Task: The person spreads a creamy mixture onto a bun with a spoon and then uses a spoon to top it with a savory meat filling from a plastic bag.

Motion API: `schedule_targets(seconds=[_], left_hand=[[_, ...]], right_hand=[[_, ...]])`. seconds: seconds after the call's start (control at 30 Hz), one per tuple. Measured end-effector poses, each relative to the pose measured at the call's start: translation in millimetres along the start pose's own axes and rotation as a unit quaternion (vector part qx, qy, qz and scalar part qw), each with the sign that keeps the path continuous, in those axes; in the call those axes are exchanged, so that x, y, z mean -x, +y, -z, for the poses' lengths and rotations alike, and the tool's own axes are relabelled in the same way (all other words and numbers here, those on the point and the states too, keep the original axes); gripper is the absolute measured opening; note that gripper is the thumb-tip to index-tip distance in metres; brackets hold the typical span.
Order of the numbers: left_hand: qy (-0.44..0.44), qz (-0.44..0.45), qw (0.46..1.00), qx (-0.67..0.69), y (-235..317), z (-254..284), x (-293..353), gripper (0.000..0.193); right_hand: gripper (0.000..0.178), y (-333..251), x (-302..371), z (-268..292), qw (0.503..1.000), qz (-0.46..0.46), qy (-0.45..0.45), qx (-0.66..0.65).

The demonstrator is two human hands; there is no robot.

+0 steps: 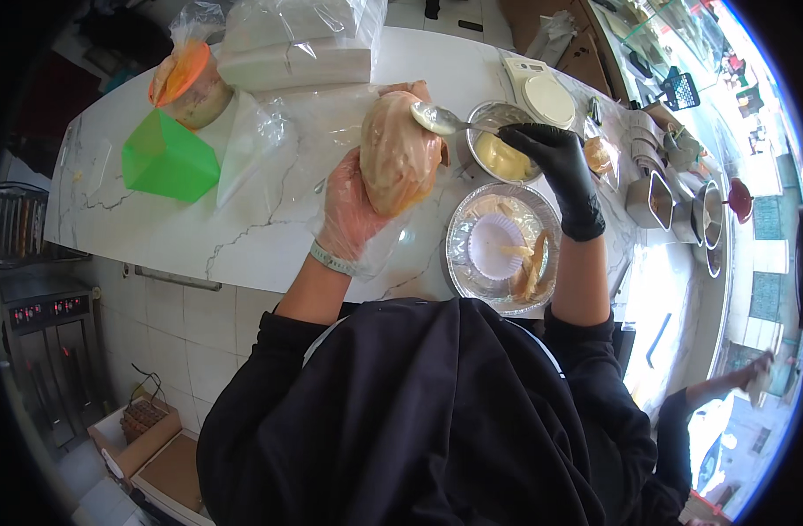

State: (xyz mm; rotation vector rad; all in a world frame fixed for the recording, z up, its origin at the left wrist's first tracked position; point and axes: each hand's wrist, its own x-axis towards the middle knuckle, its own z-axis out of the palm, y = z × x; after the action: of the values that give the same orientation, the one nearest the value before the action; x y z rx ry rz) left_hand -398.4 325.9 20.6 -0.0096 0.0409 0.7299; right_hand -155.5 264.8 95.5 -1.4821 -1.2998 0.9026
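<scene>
My left hand [353, 210], in a clear plastic glove, is closed around the lower left side of a large rounded piece of food [399, 162]. The food is pinkish tan with glossy pale streaks; its exact kind is unclear. Brown edges stick out at its top and right. My right hand [555, 167], in a black glove, grips a metal spoon [441, 120] by the handle. Pale cream coats the spoon's bowl, which is at the food's upper right edge. Beneath the handle stands a metal bowl [478, 114] of pale yellow cream [505, 158].
A foil tray [458, 263] holds a white paper cup [496, 247] and brownish strips. At left are a green container [169, 158] and an orange-rimmed tub [206, 92]. Plastic-wrapped stacks [296, 61] and a kitchen scale [546, 96] stand behind. Metal containers [651, 202] line the right.
</scene>
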Motion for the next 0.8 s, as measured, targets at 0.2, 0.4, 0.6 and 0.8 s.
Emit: schedule_targets(seconds=[0.2,0.4,0.6,0.8], left_hand=[[0.034,-0.084,0.995,-0.041,0.9,-7.8,1.8,0.042],[0.057,-0.13,0.987,-0.08,7.1,-5.4,5.8,0.041],[0.073,-0.126,0.987,-0.073,-2.5,-12.1,10.6,0.042],[0.058,-0.137,0.984,-0.095,0.4,-12.4,16.4,0.042]], right_hand=[[0.017,-10.8,10.6,-15.1,0.991,0.036,-0.056,0.113],[0.017,-11.5,25.3,-23.2,0.986,0.043,-0.105,0.122],[0.016,-5.1,-3.4,-20.6,0.988,0.092,-0.051,0.112],[0.016,-8.9,9.1,-19.6,0.978,0.096,-0.151,0.104]])
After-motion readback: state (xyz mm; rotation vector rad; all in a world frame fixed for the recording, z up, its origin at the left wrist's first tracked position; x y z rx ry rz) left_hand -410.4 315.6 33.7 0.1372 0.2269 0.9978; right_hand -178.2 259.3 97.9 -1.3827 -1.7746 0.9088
